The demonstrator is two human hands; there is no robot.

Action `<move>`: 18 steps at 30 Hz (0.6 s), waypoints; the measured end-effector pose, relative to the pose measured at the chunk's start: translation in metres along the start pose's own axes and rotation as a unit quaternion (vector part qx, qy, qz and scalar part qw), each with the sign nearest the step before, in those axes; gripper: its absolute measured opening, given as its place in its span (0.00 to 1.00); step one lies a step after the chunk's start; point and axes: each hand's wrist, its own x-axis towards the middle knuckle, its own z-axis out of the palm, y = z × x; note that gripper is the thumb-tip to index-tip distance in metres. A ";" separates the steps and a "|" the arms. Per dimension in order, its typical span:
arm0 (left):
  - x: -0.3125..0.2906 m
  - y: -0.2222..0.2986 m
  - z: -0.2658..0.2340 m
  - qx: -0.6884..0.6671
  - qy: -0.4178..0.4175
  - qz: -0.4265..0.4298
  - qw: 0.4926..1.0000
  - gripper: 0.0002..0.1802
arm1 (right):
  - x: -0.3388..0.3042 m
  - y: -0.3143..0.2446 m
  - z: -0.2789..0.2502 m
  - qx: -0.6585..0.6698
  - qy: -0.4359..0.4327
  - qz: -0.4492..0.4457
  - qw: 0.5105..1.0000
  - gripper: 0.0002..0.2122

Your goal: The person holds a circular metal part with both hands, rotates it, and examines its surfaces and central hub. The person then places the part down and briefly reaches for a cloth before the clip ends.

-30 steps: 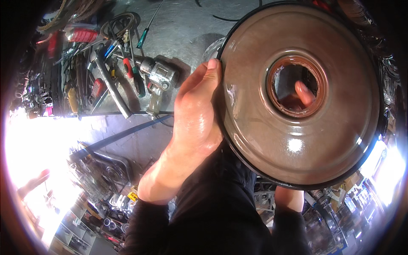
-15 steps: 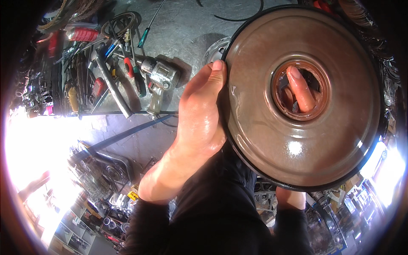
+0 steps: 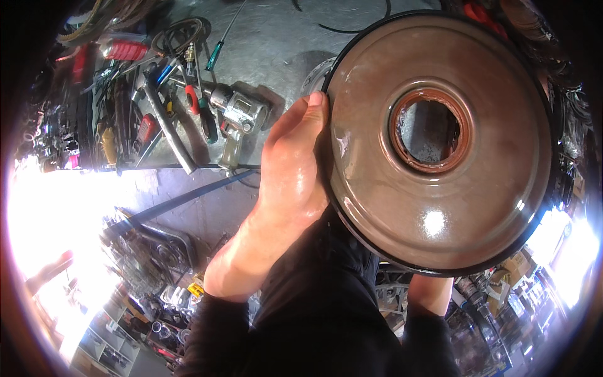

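Note:
A large round brown disc point(image 3: 361, 151), glossy and wet-looking with a black rim, is held up over the bench edge at the right. Its round centre hole is lined by a reddish-brown ring point(image 3: 396, 141), and grey shows through the hole. My left hand point(image 3: 294, 160) grips the disc's left edge, thumb on the rim, the other fingers hidden behind. Below the disc, only the wrist of my right hand point(image 3: 431, 294) shows; its fingers are hidden behind the disc.
A metal workbench point(image 3: 270, 38) lies ahead. On its left are an impact wrench point(image 3: 244, 114), a hammer point(image 3: 164, 122), a green-handled screwdriver point(image 3: 215, 56) and several other tools. Behind the disc a metal ring part point(image 3: 316, 76) peeks out. Machine parts crowd the floor at lower left and right.
A finger of my right hand, which poked up through the centre hole, has withdrawn behind the disc. The disc has shifted slightly left, with my left hand still on its edge.

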 end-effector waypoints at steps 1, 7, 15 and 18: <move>0.000 0.000 0.000 0.015 0.006 0.002 1.000 0.18 | 0.001 -0.005 -0.004 0.014 0.000 -0.003 1.000 0.24; 0.005 0.005 -0.010 0.024 0.044 0.020 0.999 0.17 | 0.008 -0.036 -0.008 0.146 -0.001 0.004 0.989 0.23; 0.023 0.025 -0.038 0.137 0.046 0.136 0.980 0.10 | 0.002 -0.072 0.069 -0.262 -0.109 -0.175 0.943 0.22; 0.031 0.023 -0.048 0.178 0.079 0.161 0.967 0.09 | 0.004 -0.063 0.091 -0.339 -0.166 -0.184 0.908 0.24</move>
